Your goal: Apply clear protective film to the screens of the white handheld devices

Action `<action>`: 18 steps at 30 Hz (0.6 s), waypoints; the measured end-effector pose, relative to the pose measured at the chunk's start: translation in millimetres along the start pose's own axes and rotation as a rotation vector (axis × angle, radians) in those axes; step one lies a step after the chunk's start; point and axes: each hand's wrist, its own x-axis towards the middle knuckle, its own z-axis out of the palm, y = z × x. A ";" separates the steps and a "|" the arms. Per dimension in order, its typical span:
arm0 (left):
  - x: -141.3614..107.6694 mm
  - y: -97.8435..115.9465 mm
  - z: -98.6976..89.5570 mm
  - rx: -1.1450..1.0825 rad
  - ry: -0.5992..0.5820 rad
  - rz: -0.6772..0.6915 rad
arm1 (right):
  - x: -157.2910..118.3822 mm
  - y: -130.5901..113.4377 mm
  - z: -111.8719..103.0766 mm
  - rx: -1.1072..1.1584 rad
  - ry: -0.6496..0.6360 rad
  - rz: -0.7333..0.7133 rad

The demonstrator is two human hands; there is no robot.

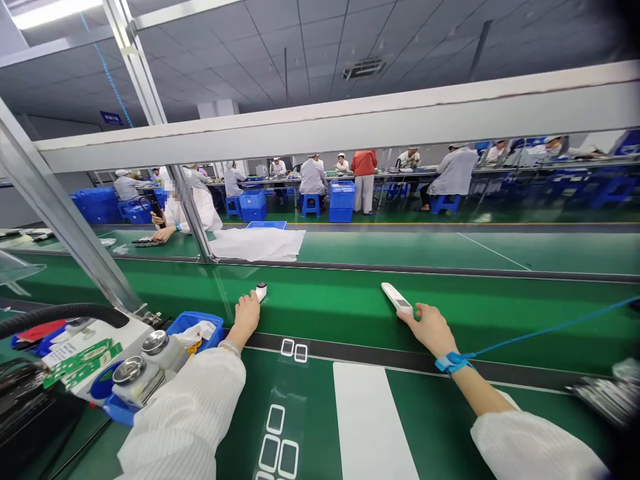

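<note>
Over the green belt (325, 300), my left hand (246, 316) has its fingers closed round a small white part (261, 291) with a dark round end. To the right, my right hand (430, 327) pinches the near end of a long white handheld device (397, 298) with a small grey screen; its far end points up and left. A blue strap with a cord circles my right wrist. Between my forearms, a white sheet (373, 420) lies on the green bench, beside a clear film with several white-edged square frames (276, 420).
Metal-capped bottles (131, 371), a blue bin (200, 320) and a black hose (65, 310) are at left. A slanting metal post (75, 220) rises there. Silvery packets (605, 393) lie at right. Across the belt are white sheets (257, 244) and a person (193, 203).
</note>
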 end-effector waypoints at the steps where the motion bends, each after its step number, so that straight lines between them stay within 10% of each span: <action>1: -1.4 0.2 -1.9 -0.004 0.009 -0.016 | -9.0 -2.5 -1.1 0.003 0.007 -0.024; 11: -89.0 -13.4 -59.0 -0.283 -0.178 -0.029 | -179.8 -107.5 13.2 0.150 -0.407 -0.670; 18: -169.3 -23.9 -54.7 -0.479 -0.377 -0.148 | -234.4 -151.0 33.4 -0.024 -0.554 -0.729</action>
